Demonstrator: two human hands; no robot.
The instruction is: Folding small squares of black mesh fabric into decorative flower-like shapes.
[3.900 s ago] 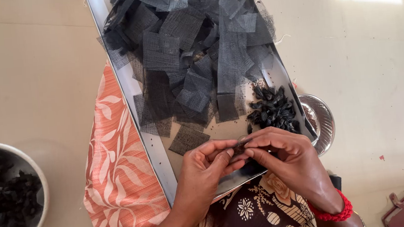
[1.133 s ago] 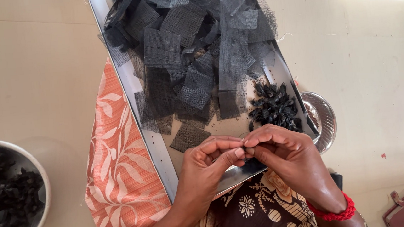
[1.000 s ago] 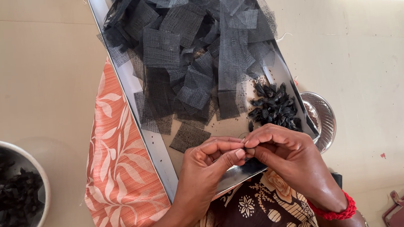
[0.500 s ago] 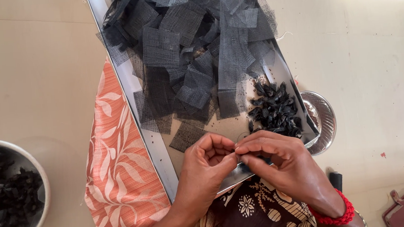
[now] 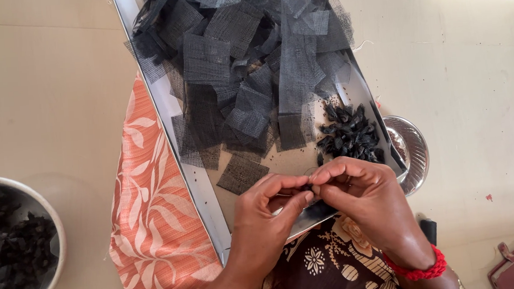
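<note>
Both hands, left [image 5: 268,208] and right [image 5: 359,194], pinch one small dark bundle [image 5: 305,189] between the fingertips; light, soft, grip at its gathered neck.

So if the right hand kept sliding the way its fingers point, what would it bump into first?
The right hand points left, so it would likely meet the left hand first; their fingertips already pinch a small dark piece together above the metal tray.

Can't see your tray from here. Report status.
Left hand and right hand pinch a small dark piece together over the metal tray. Nothing blocking.
</note>
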